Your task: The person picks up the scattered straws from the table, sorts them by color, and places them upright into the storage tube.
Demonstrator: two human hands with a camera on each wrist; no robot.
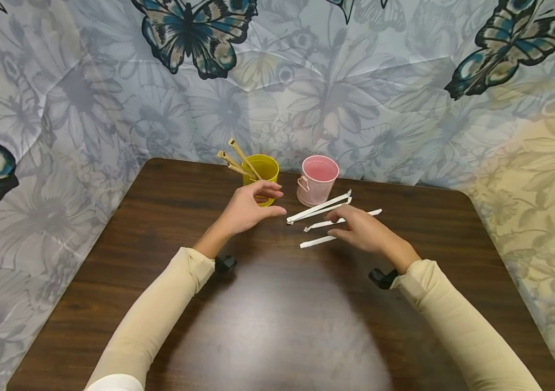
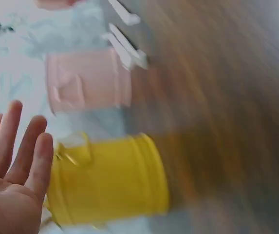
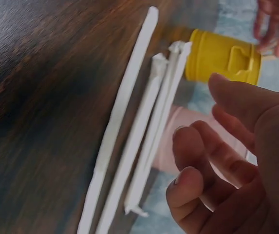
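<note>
Several white paper-wrapped straws (image 1: 317, 242) lie side by side at a slant on the table. Over their right part hovers my right hand (image 1: 363, 231), fingers loosely bent and holding nothing; in the right wrist view the straws (image 3: 122, 117) lie beyond its fingertips. My left hand (image 1: 248, 207) is just in front of the yellow bucket (image 1: 272, 171), fingers extended and thumb apart, with nothing in it. It partly hides that bucket, from which a few tan sticks (image 1: 243, 156) lean out to the left. The pink bucket (image 1: 314, 190) stands upright behind the straws.
Both buckets stand near the back edge of the dark wooden table (image 1: 277, 326). Behind it hangs a butterfly-and-flower cloth (image 1: 277, 98). Black wrist devices (image 1: 382, 278) sit below both hands.
</note>
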